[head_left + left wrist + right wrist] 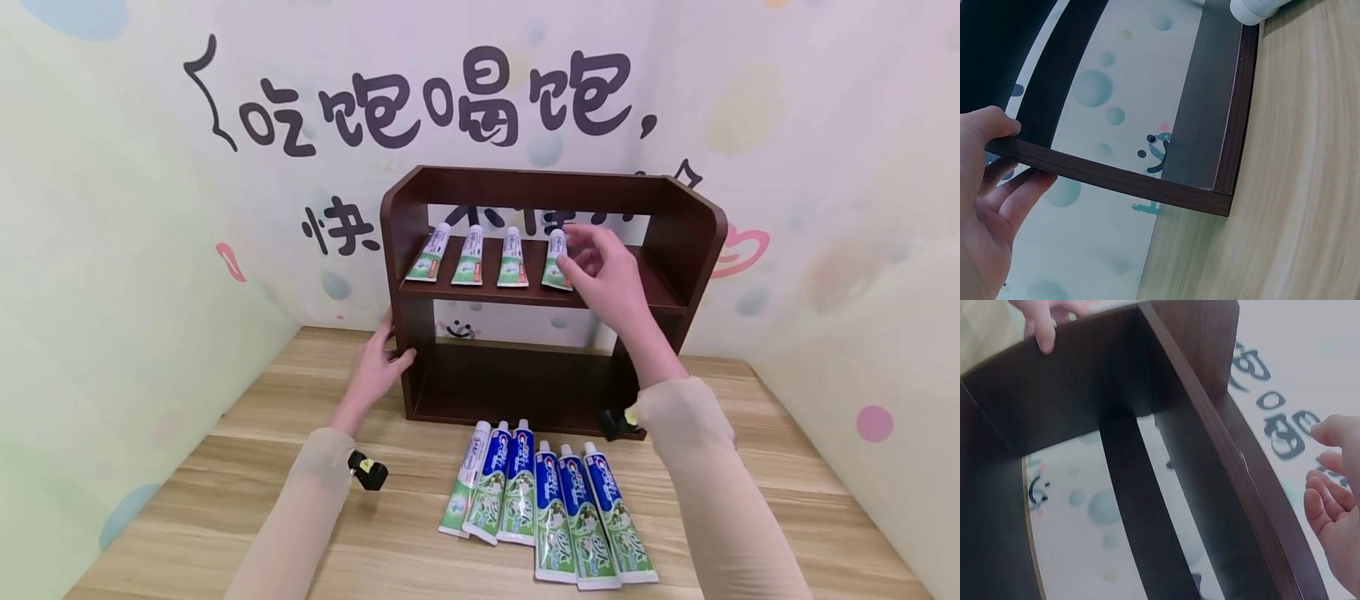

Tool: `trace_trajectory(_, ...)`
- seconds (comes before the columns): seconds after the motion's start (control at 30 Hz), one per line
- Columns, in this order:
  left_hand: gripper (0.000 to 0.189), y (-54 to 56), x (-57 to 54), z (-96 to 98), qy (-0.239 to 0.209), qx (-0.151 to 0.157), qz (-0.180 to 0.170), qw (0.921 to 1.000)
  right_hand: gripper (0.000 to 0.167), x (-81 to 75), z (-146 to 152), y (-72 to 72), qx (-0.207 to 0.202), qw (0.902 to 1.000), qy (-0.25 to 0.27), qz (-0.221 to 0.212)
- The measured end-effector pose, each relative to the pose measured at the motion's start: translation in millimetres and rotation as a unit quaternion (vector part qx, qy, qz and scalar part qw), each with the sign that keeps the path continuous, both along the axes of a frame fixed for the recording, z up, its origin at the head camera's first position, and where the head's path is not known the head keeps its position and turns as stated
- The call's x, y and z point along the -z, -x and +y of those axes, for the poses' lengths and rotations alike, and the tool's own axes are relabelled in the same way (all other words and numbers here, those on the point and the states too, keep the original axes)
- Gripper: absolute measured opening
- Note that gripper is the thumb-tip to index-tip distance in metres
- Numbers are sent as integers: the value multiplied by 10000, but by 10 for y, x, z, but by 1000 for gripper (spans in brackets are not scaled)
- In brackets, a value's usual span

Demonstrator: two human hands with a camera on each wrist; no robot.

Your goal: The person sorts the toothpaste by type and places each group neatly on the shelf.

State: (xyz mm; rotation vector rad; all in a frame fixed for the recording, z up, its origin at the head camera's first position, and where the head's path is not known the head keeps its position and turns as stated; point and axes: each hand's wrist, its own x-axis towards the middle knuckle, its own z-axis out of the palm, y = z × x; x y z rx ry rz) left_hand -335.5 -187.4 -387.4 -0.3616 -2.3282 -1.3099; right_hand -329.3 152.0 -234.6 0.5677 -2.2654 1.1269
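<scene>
A dark brown two-tier wooden shelf stands on the table against the wall. My left hand grips its left side panel, thumb on the inner face and fingers outside, as the left wrist view shows. On the upper tier, several white-and-green toothpaste tubes lean in a row with caps up. Beside the rightmost tube is my right hand, its thumb and forefinger overlapping that tube's right edge. In the right wrist view the right hand has loosely bent fingers, spread from the thumb, with nothing between them.
On the wooden table before the shelf lie a white-and-green toothpaste tube and several blue-and-green ones, including one at the right end. The lower tier is a dark board. Printed walls enclose the table.
</scene>
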Motion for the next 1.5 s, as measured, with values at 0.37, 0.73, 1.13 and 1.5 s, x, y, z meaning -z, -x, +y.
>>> trace_trajectory(0.37,79,13,15,-7,-71,68,-11,10000,42,296,-266,-421,-494,9966,344,555)
trace_trajectory(0.73,78,12,-4,-8,-24,78,10,10000,39,805,-547,-663,-613,9941,851,263)
trace_trajectory(1.13,79,10,-4,-6,32,17,19,10000,38,1224,-784,-711,-663,9921,1064,-99)
trace_trajectory(1.5,78,23,5,-6,-9,7,46,10000,50,1640,-894,-675,-589,9924,895,-609)
